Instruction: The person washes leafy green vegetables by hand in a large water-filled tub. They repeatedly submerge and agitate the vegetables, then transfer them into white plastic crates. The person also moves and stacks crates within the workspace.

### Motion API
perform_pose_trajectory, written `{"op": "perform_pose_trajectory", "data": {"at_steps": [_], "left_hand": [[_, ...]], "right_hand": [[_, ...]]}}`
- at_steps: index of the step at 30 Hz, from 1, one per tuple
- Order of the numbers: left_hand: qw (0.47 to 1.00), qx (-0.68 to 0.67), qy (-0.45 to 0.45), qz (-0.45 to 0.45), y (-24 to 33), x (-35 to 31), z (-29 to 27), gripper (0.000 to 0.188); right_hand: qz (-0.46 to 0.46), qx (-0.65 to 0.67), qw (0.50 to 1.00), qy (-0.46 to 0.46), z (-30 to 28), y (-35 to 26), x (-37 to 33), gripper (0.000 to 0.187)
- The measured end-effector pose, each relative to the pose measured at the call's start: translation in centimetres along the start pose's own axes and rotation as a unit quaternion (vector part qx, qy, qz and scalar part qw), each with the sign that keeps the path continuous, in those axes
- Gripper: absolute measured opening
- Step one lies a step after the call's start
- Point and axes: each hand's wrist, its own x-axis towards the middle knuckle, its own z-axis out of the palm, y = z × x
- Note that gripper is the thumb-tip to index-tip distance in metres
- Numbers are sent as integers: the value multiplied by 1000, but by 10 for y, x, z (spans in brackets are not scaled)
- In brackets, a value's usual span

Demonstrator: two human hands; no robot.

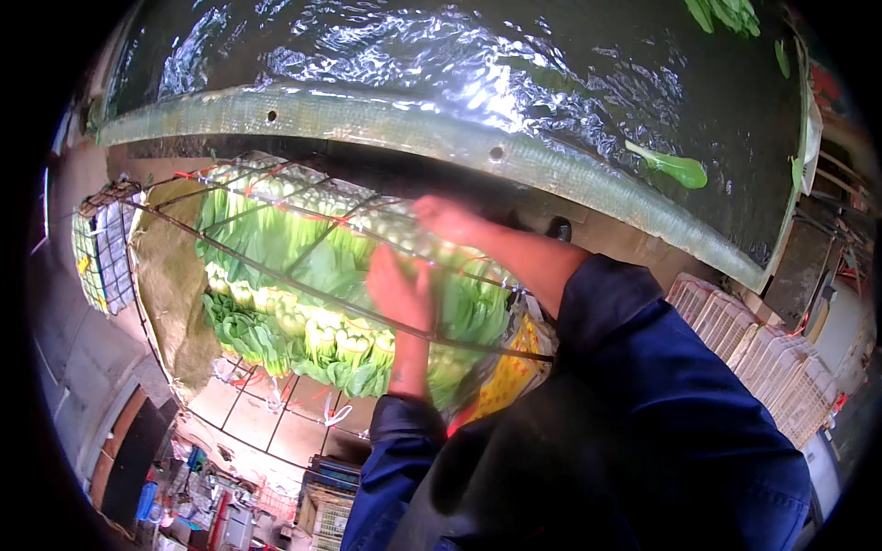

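A long metal wire cage (317, 292) lies packed with leafy green vegetables, their pale stems (276, 300) in rows under a clear plastic sheet (317, 262). My left hand (400, 289) is over the bars at the middle of its top, fingers curled in beside a red tie. Farther off and to the right, my right hand (450, 220) looks closed above the cage's far edge, though motion blurs it. What either hand grips, if anything, cannot be made out. Red ties (342, 221) are fastened along the top bar.
Beyond the cage stands a water tank with a pale rim (367, 124); a loose leaf (675, 168) floats in it. White plastic crates (749, 354) are at the right. Another wire cage (106, 253) stands at the left. Brown sacking (170, 275) lines this cage's left end.
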Motion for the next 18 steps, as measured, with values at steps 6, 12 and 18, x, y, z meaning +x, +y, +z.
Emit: {"op": "perform_pose_trajectory", "data": {"at_steps": [6,12,18], "left_hand": [[992,-118,-23,-38,-9,7,7,77],[994,-93,-26,-51,-25,16,21,74],[999,-21,42,20,-48,27,43,73]], "right_hand": [[11,-186,982,22,8,-67,-38,29],[33,-211,975,53,10,-88,-52,40],[4,-213,974,78,7,-101,-74,52]]}}
